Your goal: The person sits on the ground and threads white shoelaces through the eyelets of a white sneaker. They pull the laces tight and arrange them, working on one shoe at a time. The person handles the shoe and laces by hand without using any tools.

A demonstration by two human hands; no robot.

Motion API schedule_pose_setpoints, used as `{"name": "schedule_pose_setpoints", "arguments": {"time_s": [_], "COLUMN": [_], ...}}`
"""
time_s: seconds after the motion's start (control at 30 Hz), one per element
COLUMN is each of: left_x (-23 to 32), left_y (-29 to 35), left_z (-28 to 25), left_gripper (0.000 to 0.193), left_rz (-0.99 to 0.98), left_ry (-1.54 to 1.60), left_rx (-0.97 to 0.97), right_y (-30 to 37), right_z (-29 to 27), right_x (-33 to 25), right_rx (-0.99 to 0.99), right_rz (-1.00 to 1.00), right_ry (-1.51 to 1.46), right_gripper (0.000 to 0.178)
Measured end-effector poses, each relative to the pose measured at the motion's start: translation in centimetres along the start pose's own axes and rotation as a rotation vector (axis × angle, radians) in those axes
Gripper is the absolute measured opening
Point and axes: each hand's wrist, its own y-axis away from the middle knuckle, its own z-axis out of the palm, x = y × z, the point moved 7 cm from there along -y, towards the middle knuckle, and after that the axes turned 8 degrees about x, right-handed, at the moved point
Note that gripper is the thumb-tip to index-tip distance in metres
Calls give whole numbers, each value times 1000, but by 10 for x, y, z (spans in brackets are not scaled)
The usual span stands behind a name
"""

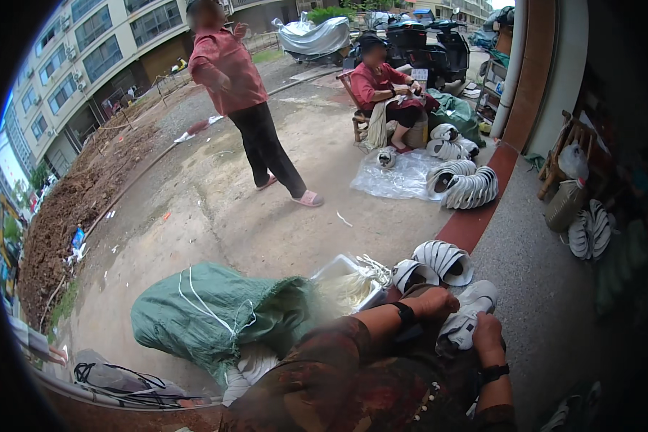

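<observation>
A white-and-grey shoe (pixel 466 318) rests over my lap, between my two hands. My left hand (pixel 437 302) is closed at its left side; whatever its fingers pinch is too small or hidden to make out. On the shoe's right edge, my right hand (pixel 488 337) is closed with its fingers against the upper. Just beyond my left forearm stands a white tray (pixel 376 297) holding a heap of pale laces (pixel 342 289). Nested rows of white shoe uppers (pixel 443 261) lie past my hands.
A large green woven sack (pixel 201 317) lies open at my left, white shoes at its mouth. Ahead, a seated person (pixel 381 86) handles pale strands near plastic sheeting (pixel 392 176) and stacked uppers (pixel 471 187). Another person (pixel 237 79) stands farther left. A wooden chair (pixel 565 155) is at right.
</observation>
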Motion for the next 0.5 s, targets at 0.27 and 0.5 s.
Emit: {"name": "schedule_pose_setpoints", "arguments": {"time_s": [0.27,0.5], "left_x": [-4,-3], "left_y": [2,0], "left_z": [-3,-2], "left_gripper": [7,13], "left_rz": [-58,-66], "left_ry": [55,-9], "left_rx": [11,-1], "right_y": [-1,2], "right_z": [1,5], "right_x": [6,14], "right_rx": [46,14], "right_rz": [-23,58], "right_ry": [22,-16], "right_gripper": [7,6]}}
